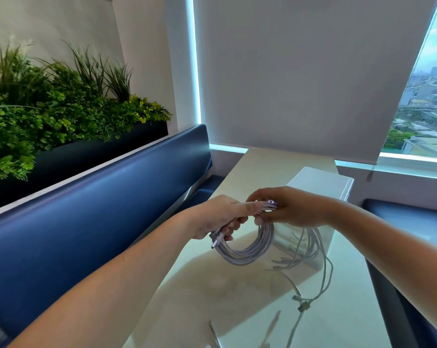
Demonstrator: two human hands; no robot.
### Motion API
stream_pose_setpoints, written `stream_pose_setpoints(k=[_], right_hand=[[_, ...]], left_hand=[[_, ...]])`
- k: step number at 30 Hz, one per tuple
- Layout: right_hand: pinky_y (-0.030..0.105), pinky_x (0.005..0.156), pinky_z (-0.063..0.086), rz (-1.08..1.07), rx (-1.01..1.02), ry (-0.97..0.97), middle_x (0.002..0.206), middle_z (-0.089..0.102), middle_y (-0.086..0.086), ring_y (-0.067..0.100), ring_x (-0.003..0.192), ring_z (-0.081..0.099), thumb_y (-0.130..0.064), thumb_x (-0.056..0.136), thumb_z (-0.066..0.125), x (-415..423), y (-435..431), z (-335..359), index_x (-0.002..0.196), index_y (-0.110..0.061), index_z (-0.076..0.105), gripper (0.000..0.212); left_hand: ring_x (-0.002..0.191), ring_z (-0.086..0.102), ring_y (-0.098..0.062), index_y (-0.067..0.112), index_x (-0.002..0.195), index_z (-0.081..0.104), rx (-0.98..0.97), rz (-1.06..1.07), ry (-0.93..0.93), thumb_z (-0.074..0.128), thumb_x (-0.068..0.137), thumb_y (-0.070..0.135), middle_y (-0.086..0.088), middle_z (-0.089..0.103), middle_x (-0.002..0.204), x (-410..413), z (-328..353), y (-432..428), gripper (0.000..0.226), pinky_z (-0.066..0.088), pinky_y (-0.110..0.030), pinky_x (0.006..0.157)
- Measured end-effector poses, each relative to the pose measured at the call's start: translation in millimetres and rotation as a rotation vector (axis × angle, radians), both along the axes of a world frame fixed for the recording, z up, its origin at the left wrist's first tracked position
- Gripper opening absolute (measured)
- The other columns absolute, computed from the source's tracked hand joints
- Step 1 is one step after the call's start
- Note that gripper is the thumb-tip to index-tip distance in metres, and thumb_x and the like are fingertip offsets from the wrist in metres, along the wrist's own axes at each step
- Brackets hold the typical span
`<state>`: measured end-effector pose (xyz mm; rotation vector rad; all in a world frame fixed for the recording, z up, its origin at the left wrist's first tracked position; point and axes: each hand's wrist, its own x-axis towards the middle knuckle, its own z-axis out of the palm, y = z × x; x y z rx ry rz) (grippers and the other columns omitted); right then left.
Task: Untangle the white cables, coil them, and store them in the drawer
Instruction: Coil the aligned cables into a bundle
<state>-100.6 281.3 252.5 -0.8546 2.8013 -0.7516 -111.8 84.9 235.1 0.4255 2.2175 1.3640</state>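
A coil of white cable [247, 249] hangs in the air above the glossy table [212, 297]. My left hand [220, 217] grips the coil's left side, with a plug end sticking out below its fingers. My right hand [287, 207] pinches the top of the coil next to the left thumb. More white cable [318, 272] hangs loose from under my right hand down to the table, where its connectors [304, 303] lie. A white drawer unit [320, 182] stands on the table just behind my hands; its front is hidden by them.
A blue padded bench back [87, 209] runs along the left, with a planter of green plants [49, 109] above it. A second blue seat [413, 222] is at the right. A lowered roller blind [300, 71] and a window stand behind the table.
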Motion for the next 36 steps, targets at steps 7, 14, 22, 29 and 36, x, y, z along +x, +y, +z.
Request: stream_pose_setpoints(k=[7,14,22,29,36], right_hand=[[0.022,0.058,0.035,-0.089,0.084,0.046,0.068,0.047,-0.009,0.006,0.058,0.040,-0.057,0.087,0.049,2,10,9,0.085,-0.016,0.056,0.041],[0.019,0.051,0.031,-0.096,-0.194,-0.124,0.057,0.039,-0.007,0.006,0.050,0.032,-0.058,0.087,0.036,8,11,6,0.074,-0.008,0.050,0.053],[0.017,0.053,0.033,-0.189,-0.123,0.173,0.055,0.041,-0.008,0.001,0.048,0.041,-0.041,0.097,0.042,19,1,0,0.072,-0.018,0.056,0.037],[0.023,0.058,0.032,-0.231,-0.199,0.142,0.061,0.047,-0.009,0.003,0.053,0.039,-0.044,0.094,0.047,25,0,-7,0.072,-0.024,0.059,0.032],[0.020,0.050,0.030,-0.268,-0.201,0.357,0.051,0.043,-0.010,0.006,0.049,0.039,-0.039,0.092,0.054,30,-4,-16,0.076,-0.020,0.058,0.025]], left_hand=[[0.041,0.031,-0.011,0.015,0.067,0.045,0.070,0.045,0.021,0.061,0.089,0.052,0.006,0.037,0.049,4,1,-11,0.047,0.042,-0.026,0.055],[0.043,0.028,-0.011,0.013,0.072,0.046,0.143,0.053,-0.019,0.059,0.087,0.055,0.006,0.034,0.050,11,3,-23,0.046,0.041,-0.027,0.056],[0.040,0.027,-0.011,0.012,0.066,0.050,0.234,0.114,-0.130,0.045,0.084,0.069,0.004,0.030,0.046,23,5,-27,0.059,0.043,-0.029,0.058],[0.040,0.027,-0.011,0.012,0.066,0.049,0.247,0.145,-0.113,0.053,0.092,0.054,0.005,0.032,0.045,36,3,-27,0.049,0.041,-0.028,0.057],[0.038,0.029,-0.011,0.013,0.062,0.049,0.263,0.142,-0.149,0.058,0.080,0.062,0.005,0.032,0.044,46,-5,-25,0.052,0.043,-0.028,0.056]])
